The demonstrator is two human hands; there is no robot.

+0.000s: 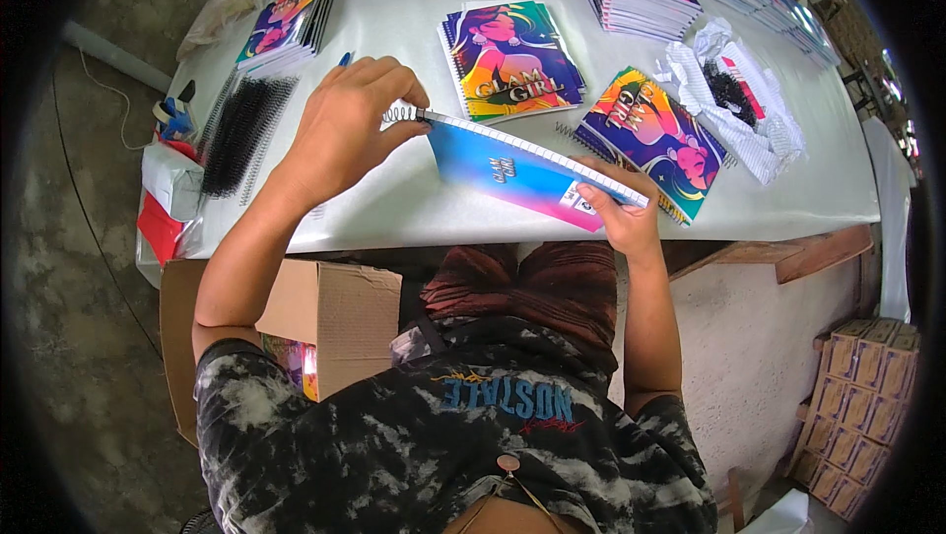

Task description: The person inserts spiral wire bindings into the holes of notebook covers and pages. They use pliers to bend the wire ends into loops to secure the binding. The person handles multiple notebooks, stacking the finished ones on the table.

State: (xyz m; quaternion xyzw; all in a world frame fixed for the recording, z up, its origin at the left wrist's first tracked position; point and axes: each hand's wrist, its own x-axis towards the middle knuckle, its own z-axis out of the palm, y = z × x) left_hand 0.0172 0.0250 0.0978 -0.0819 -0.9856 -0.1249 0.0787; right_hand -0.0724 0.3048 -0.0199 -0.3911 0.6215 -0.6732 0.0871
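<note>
White tabletop [414, 209] | left hand [345, 130] is pinching coil [402, 113] | right hand [621, 214] is gripping light, floppy notebook [512, 174] at its corner

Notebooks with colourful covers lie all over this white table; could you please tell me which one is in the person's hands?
The blue-to-pink spiral notebook, tilted above the table edge: left hand pinches its wire coil end, right hand grips its lower corner. The others lie flat, untouched.
</note>
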